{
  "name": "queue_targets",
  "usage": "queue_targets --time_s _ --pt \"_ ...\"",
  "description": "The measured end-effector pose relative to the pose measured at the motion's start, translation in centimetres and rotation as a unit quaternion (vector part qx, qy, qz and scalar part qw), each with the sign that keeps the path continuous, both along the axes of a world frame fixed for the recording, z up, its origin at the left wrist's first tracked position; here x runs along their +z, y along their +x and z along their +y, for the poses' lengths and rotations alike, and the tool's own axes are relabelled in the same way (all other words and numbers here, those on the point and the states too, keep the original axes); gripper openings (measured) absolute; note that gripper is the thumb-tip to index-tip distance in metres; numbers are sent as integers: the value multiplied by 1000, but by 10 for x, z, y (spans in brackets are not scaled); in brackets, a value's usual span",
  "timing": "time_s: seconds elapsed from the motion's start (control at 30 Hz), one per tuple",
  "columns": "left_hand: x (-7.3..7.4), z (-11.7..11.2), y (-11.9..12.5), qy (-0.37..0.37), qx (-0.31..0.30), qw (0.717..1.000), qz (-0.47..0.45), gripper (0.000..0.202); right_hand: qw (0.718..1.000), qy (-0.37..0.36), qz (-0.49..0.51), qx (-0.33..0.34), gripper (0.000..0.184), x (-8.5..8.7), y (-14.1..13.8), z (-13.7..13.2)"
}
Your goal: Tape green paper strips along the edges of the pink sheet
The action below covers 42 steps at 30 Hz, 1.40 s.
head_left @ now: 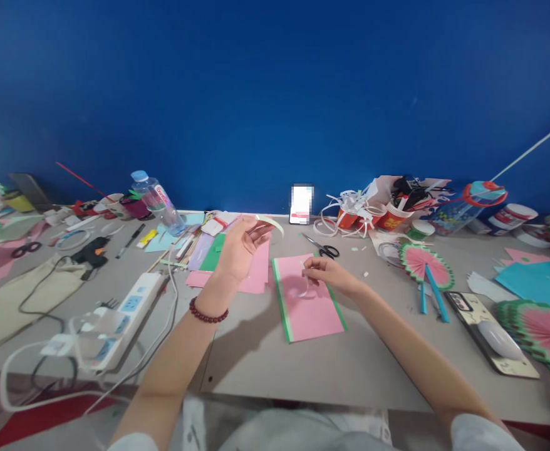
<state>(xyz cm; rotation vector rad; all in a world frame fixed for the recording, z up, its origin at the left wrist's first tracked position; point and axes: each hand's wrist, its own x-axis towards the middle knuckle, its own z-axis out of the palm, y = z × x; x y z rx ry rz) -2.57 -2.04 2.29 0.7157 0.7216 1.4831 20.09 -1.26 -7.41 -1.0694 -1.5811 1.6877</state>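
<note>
Head view: pinched in the grip of the left hand [242, 244], raised above the grey counter [251, 360], a narrow, curved, pale-green strip [270, 222]; pinched in the right hand [321, 274], a thin, curled, whitish strip [303, 294], over the pink rectangular paper sheet with green edges [316, 316], lying flat; touching or not, cannot tell. Better to keep both strips apart, untwisted, hold lightly by fingertips, and press no crease into the sheet.

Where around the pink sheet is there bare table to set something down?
Bare table runs along the near edge, below the pink sheet, and continues rightward toward the white mouse, beneath the right forearm. It's crowded at back right, around the red cups, and at left, around the power strip.
</note>
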Motion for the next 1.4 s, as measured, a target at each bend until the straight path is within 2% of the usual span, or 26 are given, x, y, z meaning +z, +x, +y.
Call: queue_targets --time_s 0.13,0.17,0.23,0.3,0.4,0.47,0.53,0.63,0.7,0.83,1.03,1.2,1.23,1.27,1.33,1.4 --pt "3 2 -9 15 17 1000 6 14 995 -11 12 -101 32 11 14 10" --pt "4 3 -10 18 22 1000 8 15 989 8 30 -145 32 18 19 13" --pt "6 3 -12 19 29 999 13 15 959 109 69 -253 30 32 32 19" --pt "6 3 -13 14 34 999 21 15 896 251 74 -359 25 47 44 25" --pt "6 4 -13 7 40 999 32 16 761 453 -30 -463 21 61 61 41" --pt "5 4 -13 7 44 998 37 16 691 547 -136 -452 16 62 71 58" --pt "4 5 -13 11 44 998 39 16 664 576 -218 -423 16 55 80 80" --pt "4 4 -13 16 39 998 42 15 683 539 -338 -359 24 34 92 112" --pt "5 3 -12 16 36 998 47 15 692 508 -378 -346 23 21 97 126" --pt "8 -1 -9 22 26 998 56 14 687 450 -465 -332 25 6 99 135" --pt "6 -3 -5 36 7 997 75 16 653 437 -505 -357 32 10 94 132" --pt "-1 -3 1 47 7 992 116 15 639 501 -416 -408 27 28 81 112" --pt "-4 -3 3 47 8 991 128 13 648 518 -380 -409 24 33 72 103" --pt "-7 -3 6 45 11 989 141 12 671 534 -337 -390 23 39 61 92" --pt "-13 -3 12 39 19 985 165 11 733 545 -237 -331 20 49 33 64" --pt "-18 -4 18 34 21 984 176 11 778 542 -172 -267 15 56 3 34"
